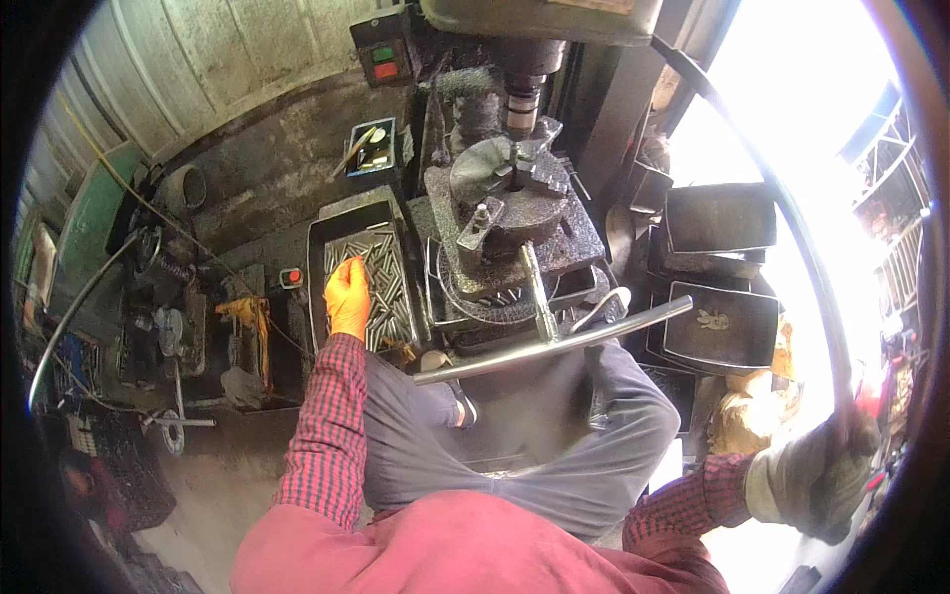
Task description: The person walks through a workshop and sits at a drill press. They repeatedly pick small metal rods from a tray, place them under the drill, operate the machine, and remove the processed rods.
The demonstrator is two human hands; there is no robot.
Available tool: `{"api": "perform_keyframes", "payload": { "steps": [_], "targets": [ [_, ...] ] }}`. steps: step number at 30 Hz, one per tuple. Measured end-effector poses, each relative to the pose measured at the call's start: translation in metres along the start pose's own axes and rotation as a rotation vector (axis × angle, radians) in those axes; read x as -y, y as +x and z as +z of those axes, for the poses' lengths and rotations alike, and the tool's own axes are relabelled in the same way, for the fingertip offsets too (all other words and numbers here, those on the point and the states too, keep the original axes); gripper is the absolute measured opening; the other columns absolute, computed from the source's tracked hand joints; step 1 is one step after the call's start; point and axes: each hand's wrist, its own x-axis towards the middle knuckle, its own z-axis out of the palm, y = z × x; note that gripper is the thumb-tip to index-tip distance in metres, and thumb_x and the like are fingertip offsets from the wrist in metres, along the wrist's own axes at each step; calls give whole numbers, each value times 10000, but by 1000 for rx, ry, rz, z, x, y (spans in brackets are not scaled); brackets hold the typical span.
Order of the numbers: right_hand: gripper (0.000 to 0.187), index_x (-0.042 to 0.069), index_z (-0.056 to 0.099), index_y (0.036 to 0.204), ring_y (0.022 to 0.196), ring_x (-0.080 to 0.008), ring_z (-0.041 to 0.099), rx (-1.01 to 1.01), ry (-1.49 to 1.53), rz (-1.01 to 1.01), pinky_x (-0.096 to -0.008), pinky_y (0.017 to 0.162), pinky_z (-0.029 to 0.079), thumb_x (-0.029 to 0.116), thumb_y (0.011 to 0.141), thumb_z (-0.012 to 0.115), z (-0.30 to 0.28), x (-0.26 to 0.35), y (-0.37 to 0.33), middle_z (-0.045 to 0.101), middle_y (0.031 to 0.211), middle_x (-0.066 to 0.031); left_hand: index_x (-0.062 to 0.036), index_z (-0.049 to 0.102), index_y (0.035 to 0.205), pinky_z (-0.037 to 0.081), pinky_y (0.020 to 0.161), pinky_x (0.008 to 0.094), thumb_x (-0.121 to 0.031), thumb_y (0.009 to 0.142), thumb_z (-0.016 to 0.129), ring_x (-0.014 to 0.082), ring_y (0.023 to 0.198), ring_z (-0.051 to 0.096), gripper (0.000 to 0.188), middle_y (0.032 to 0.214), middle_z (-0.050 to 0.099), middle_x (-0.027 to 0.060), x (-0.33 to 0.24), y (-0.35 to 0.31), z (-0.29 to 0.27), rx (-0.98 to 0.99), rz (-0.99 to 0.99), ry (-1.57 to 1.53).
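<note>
My left hand (348, 297), in an orange glove, is over a dark metal tray (315, 259) of short steel pins (388, 287). Its fingers are pinched together, and whatever lies between them is too small to make out. Far to the right, my right hand (809, 480) wears a greyish-white work glove. It is closed around the lower end of a long lever (804, 247) that comes down from the drill press head (544, 15). Under the spindle (522, 104), a jawed chuck (500, 188) is mounted on the machine table.
A long bright steel bar (594, 337) crosses in front of my knees, joined to a rod from the chuck. Black bins (720, 218) stand at the right. A switch box (384, 59) with green and red buttons and a small blue tray (372, 148) are behind.
</note>
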Motion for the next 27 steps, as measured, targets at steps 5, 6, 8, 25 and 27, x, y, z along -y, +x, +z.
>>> {"api": "perform_keyframes", "payload": {
  "steps": [5,6,8,25,27],
  "targets": [
    [490,74,707,935,610,-146,591,-20,-752,-221,-331,607,452,553,1004,629,-32,46,14,626,719,28,18,726,1183,505,710,261,-219,1068,629,84,782,615,281,884,702,8,-17,-10,-20,59,107,184],
    [491,51,698,949,704,-156,624,20,-1001,-264,-353,702,481,532,1014,621,-31,49,10,641,788,-4,16,722,1189,482,674,240,-202,1067,629,60,754,587,266,859,679,-13,-26,-13,-24,75,-35,53],
    [507,-2,667,1001,873,-170,596,89,-1904,-736,-391,888,408,501,1020,608,-22,44,1,617,916,-51,-23,732,1191,454,713,220,-177,1069,626,50,764,559,223,871,656,-39,-42,-18,-29,45,33,-102],
    [501,7,624,966,831,-127,577,220,-3358,-1973,-329,916,433,475,1079,486,39,-39,-58,544,794,-21,-3,726,1202,561,888,375,-246,1002,632,283,1011,757,329,1068,775,192,-6,-19,-2,299,87,455],
    [497,23,629,964,794,-120,581,-25,-3685,-2428,-319,880,446,482,1082,480,34,-33,-58,544,767,-8,-1,726,1199,563,876,374,-251,1005,625,279,991,759,333,1057,778,184,-7,-20,0,274,78,479]
  ]
}}
